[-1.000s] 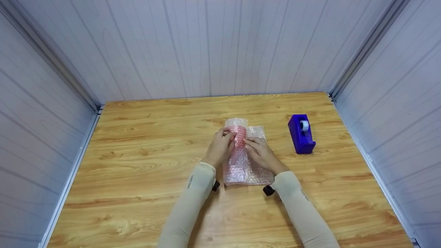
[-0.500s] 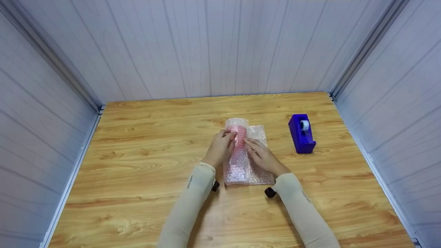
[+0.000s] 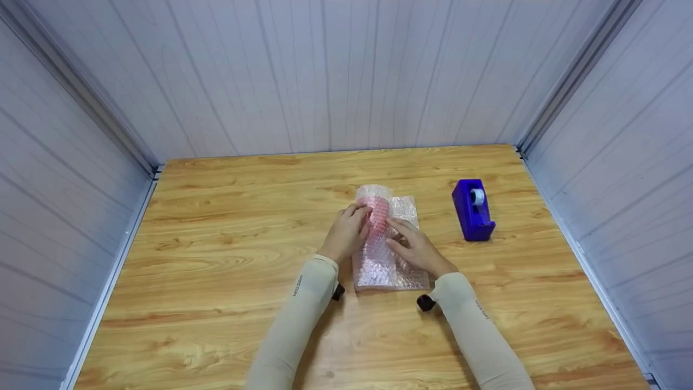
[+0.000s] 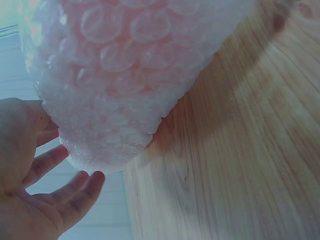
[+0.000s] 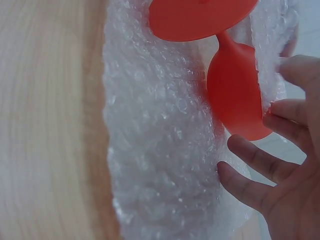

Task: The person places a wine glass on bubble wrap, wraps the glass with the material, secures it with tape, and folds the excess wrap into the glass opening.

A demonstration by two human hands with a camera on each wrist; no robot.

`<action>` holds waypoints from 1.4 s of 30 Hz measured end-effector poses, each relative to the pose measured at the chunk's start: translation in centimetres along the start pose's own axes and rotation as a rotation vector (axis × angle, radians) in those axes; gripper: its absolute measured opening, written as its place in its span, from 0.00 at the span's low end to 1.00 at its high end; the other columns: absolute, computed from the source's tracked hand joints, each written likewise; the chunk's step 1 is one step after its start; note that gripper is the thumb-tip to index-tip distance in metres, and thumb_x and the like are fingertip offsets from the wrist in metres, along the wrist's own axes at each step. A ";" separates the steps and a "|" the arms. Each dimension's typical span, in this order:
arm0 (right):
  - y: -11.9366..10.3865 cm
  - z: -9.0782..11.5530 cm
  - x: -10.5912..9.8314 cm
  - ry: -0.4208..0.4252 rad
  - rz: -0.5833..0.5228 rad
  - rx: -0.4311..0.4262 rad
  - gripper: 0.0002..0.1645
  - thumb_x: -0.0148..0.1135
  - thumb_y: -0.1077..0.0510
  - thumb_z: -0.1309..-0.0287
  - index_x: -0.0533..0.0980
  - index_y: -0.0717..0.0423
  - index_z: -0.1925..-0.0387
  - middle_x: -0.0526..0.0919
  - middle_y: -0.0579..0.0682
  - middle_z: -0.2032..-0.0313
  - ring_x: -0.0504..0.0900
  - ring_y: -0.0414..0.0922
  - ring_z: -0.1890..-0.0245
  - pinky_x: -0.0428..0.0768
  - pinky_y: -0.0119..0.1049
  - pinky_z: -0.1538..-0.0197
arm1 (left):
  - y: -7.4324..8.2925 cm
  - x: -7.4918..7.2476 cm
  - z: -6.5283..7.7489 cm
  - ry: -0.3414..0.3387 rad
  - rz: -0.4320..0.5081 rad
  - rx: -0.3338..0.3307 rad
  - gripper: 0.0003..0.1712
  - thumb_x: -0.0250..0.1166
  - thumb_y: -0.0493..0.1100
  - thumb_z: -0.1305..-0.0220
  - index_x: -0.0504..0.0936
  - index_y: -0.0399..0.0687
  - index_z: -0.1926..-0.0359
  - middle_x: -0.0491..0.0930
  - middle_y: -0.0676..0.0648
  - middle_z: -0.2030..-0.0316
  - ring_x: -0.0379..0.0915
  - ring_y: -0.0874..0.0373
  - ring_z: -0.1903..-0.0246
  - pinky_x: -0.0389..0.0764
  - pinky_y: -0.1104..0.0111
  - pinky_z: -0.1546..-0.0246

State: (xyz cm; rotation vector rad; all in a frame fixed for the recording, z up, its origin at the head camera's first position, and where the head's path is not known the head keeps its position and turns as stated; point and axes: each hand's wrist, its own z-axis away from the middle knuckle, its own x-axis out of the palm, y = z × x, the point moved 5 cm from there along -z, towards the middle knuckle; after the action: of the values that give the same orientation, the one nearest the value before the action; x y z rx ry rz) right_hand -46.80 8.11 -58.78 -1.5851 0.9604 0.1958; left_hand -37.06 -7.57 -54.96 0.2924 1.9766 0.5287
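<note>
A sheet of bubble wrap (image 3: 379, 265) lies on the table, its left part folded up into a roll around a red goblet (image 5: 235, 85). The goblet's foot and bowl show at the wrap's opening in the right wrist view; in the head view it is a pink shade through the plastic. My left hand (image 3: 345, 230) holds the roll from the left, fingers bent over its top; some fingertips are hidden behind the wrap in the left wrist view. My right hand (image 3: 417, 246) touches the roll's right side with spread, fairly straight fingers, above the flat part of the sheet.
A blue tape dispenser (image 3: 475, 211) with a roll of clear tape (image 3: 477, 197) stands to the right on the wooden table (image 3: 227, 260). Pale panel walls (image 3: 335, 76) rise at the back and both sides.
The roll has shifted very slightly to the right under my left hand. My right hand has eased a little to the right, and its fingers have spread.
</note>
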 end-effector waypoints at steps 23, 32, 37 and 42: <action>1.1 0.6 -0.5 0.001 -0.102 0.124 0.29 0.57 0.58 0.28 0.66 0.57 0.29 0.72 0.61 0.35 0.81 0.56 0.47 0.78 0.49 0.42 | 1.2 0.5 -0.7 -0.063 -0.006 -0.017 0.22 0.63 0.44 0.29 0.78 0.44 0.37 0.71 0.41 0.36 0.73 0.39 0.44 0.76 0.51 0.45; 1.4 0.6 -0.6 -0.011 -0.118 0.158 0.35 0.55 0.55 0.26 0.57 0.53 0.23 0.68 0.59 0.31 0.80 0.54 0.45 0.76 0.48 0.40 | 1.6 1.0 -1.0 -0.070 -0.076 -0.007 0.21 0.62 0.45 0.29 0.79 0.46 0.37 0.71 0.41 0.36 0.73 0.39 0.45 0.77 0.52 0.46; 1.2 0.5 -0.7 -0.004 -0.107 0.154 0.35 0.55 0.54 0.26 0.59 0.56 0.24 0.69 0.61 0.32 0.80 0.56 0.46 0.76 0.51 0.40 | 1.8 1.1 -1.1 -0.034 -0.100 0.018 0.20 0.63 0.45 0.30 0.80 0.46 0.39 0.72 0.40 0.37 0.74 0.39 0.49 0.80 0.52 0.52; 1.3 0.4 -0.7 0.004 -0.103 0.160 0.34 0.55 0.55 0.26 0.59 0.57 0.25 0.70 0.61 0.33 0.81 0.55 0.47 0.76 0.50 0.41 | 1.9 1.3 -1.0 -0.027 -0.102 -0.002 0.20 0.62 0.46 0.29 0.80 0.48 0.39 0.70 0.36 0.37 0.72 0.39 0.48 0.81 0.52 0.54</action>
State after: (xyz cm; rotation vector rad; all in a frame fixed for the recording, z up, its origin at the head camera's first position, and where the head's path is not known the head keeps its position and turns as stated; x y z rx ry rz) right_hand -47.98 8.87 -59.40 -1.4838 0.8727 0.0433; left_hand -38.60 -5.53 -54.70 0.1954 1.9535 0.4597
